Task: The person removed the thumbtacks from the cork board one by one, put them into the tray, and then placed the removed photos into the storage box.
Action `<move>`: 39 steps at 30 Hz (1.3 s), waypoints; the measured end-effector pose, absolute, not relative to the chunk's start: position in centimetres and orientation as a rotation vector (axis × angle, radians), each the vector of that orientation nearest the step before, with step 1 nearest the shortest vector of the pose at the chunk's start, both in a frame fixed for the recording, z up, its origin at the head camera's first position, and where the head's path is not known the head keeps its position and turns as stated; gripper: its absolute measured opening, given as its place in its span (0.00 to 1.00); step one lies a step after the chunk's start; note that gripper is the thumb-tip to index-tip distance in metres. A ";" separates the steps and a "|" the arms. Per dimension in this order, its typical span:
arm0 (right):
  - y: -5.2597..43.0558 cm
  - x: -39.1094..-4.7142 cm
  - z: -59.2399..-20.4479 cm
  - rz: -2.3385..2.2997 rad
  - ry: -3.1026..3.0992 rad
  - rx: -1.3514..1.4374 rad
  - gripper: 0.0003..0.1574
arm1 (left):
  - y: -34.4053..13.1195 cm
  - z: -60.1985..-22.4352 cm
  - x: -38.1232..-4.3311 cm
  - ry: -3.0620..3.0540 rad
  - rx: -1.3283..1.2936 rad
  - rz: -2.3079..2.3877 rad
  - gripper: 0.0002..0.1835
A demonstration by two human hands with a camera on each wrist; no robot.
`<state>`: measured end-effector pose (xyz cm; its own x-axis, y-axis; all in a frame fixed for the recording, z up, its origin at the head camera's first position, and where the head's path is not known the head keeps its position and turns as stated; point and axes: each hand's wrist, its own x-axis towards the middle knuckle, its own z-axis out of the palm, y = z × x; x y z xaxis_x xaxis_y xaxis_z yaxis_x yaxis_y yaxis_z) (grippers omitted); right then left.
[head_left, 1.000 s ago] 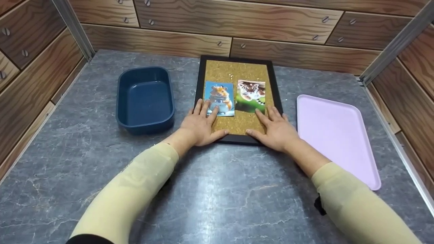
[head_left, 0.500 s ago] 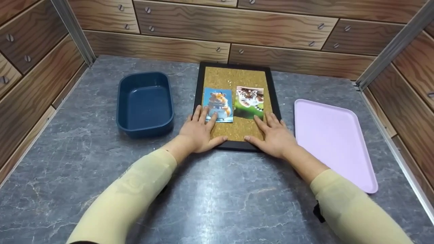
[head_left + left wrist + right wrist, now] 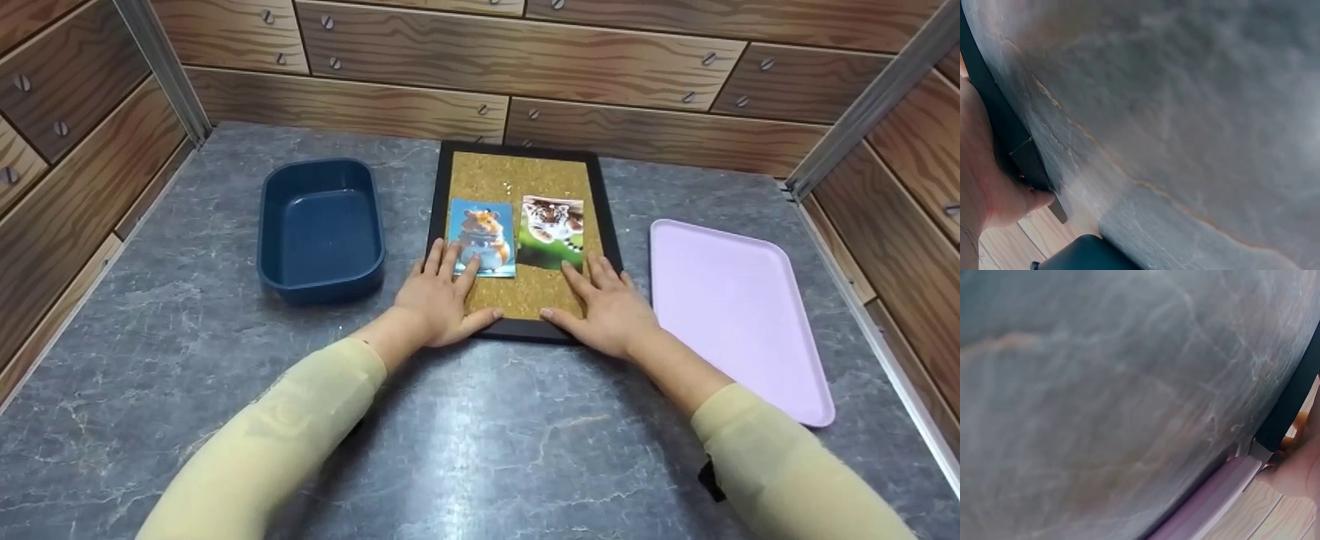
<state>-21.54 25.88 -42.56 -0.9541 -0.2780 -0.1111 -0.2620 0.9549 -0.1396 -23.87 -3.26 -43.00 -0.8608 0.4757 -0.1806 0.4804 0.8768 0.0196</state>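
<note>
A cork board with a black frame lies on the table. Two picture cards are on it: a hamster card at left, a tiger cub card at right. My left hand rests on the board's near left corner, fingers spread, one fingertip over the hamster card's lower edge. On the near right corner rests my right hand, its index fingertip by the tiger card's bottom. Both thumbs lie along the near frame edge. The left wrist view shows the frame's black side under that hand; the right wrist view is similar.
A dark blue box with nothing visible inside stands left of the board. To the right lies a pale purple tray, close to my right hand. Wood-patterned walls enclose the grey marbled table at the back and sides.
The head view tilted up slightly at first. Since half a second ago, the board has slid a little toward me, hands and cards along with it. Box and tray stay put.
</note>
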 end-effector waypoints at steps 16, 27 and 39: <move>25.7 -20.1 -42.5 -0.235 2.969 -0.393 0.67 | -3.4 -42.8 -22.1 2.872 0.751 0.000 0.56; 25.8 -19.3 -42.6 -0.238 2.967 -0.407 0.67 | -3.6 -42.7 -21.0 2.888 0.763 -0.028 0.56; 25.7 -18.2 -42.8 -0.235 2.979 -0.406 0.67 | -3.6 -42.9 -20.1 2.877 0.765 -0.038 0.56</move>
<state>-18.17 25.65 -42.79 -0.9559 -0.2750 -0.1029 -0.2554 0.9517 -0.1705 -20.10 -3.65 -42.94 -0.8553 0.4912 -0.1651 0.4954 0.8685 0.0174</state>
